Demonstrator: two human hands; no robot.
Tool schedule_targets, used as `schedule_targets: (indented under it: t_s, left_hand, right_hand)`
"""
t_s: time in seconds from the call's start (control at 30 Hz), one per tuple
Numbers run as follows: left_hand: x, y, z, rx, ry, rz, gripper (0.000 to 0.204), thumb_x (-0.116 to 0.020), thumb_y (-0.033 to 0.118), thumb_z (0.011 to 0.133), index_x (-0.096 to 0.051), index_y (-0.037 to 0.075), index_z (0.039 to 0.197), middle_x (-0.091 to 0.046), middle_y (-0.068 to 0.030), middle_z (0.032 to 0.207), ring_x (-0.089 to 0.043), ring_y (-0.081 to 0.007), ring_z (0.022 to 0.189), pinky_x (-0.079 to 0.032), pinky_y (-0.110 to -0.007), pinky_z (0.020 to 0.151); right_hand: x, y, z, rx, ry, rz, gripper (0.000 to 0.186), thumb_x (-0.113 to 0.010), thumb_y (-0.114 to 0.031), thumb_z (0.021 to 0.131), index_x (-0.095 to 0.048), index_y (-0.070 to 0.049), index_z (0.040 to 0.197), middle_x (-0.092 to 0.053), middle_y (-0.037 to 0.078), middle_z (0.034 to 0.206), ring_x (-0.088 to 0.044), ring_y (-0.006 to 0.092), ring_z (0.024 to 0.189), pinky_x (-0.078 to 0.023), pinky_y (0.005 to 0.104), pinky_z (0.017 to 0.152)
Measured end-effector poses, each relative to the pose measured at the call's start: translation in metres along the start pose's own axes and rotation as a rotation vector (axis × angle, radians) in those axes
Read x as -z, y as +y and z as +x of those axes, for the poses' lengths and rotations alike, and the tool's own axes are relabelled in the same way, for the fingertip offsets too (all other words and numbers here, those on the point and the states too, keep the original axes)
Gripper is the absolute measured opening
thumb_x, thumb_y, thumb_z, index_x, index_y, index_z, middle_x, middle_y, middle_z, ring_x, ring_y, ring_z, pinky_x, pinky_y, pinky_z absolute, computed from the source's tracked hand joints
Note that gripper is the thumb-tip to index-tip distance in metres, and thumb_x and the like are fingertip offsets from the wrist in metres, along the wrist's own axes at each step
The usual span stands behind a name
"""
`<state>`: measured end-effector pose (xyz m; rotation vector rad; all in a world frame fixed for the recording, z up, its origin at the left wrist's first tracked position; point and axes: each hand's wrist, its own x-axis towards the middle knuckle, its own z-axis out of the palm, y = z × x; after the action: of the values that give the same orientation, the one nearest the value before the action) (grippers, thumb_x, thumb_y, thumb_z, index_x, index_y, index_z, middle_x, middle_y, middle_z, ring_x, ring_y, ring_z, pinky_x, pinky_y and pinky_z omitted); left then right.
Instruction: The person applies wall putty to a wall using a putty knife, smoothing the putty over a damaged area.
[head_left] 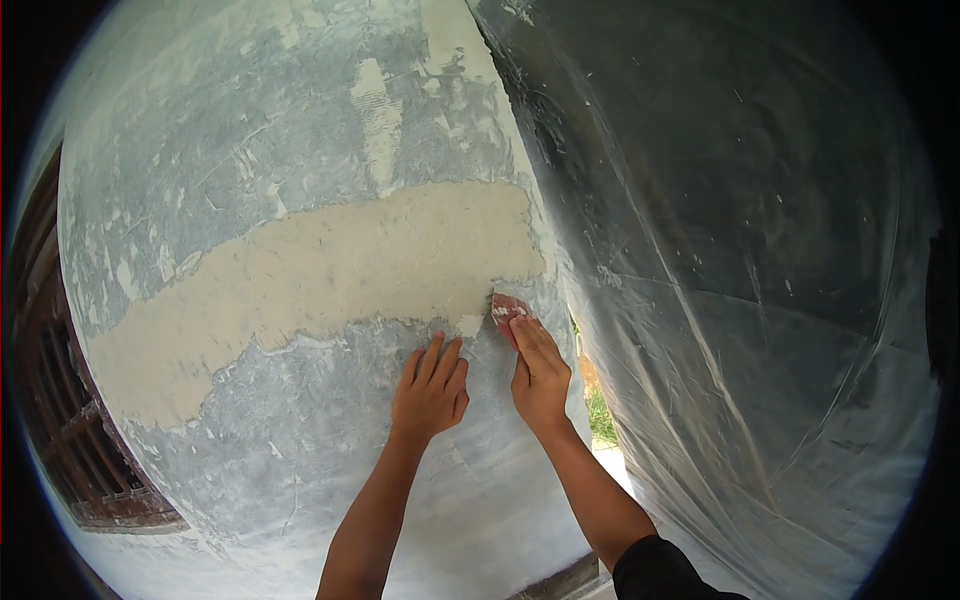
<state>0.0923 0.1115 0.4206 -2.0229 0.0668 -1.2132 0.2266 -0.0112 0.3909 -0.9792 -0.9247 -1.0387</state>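
Observation:
A grey wall (300,440) stands before me, crossed by a wide beige band of plaster (340,255) with ragged edges. My right hand (541,378) grips a flat, dark red piece (508,312) smeared with white. Its upper end meets the wall just below the right end of the band. Whether it is a scraper or folded sandpaper, I cannot tell. To the left, my left hand (430,390) lies with fingers outstretched against the wall, fingertips close to the band's lower edge. It holds nothing.
Right of the wall's edge hangs a large translucent plastic sheet (720,330), creased and pale-streaked. Daylight and green grass (600,415) show through a narrow gap between them. At the far left is a dark brown barred window frame (75,400).

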Motion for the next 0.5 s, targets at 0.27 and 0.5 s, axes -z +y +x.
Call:
schedule_targets:
  t_s: [0.27,0.5]
  left_hand:
    - [0.001,0.001,-0.001,0.004,0.001,-0.009,0.023,-0.055,0.019,0.083,-0.061,0.008,0.102,-0.058,-0.0106,0.132,-0.050,-0.0321,0.129,-0.038,-0.048,0.103]
    - [0.001,0.001,-0.001,0.011,-0.012,0.004,0.020,-0.055,0.020,0.083,-0.059,0.010,0.099,-0.058,-0.0102,0.133,-0.050,-0.0315,0.130,-0.039,-0.047,0.103]
  right_hand:
    - [-0.027,0.016,-0.032,0.129,-0.107,-0.202,0.047,-0.062,0.011,0.074,-0.067,-0.002,0.119,-0.063,0.018,0.127,-0.059,0.0336,0.121,-0.045,0.0489,0.106]
    - [-0.022,0.030,-0.037,0.218,-0.164,-0.228,0.050,-0.065,0.011,0.069,-0.068,-0.001,0.117,-0.065,0.018,0.125,-0.060,0.0332,0.120,-0.044,0.0493,0.107]
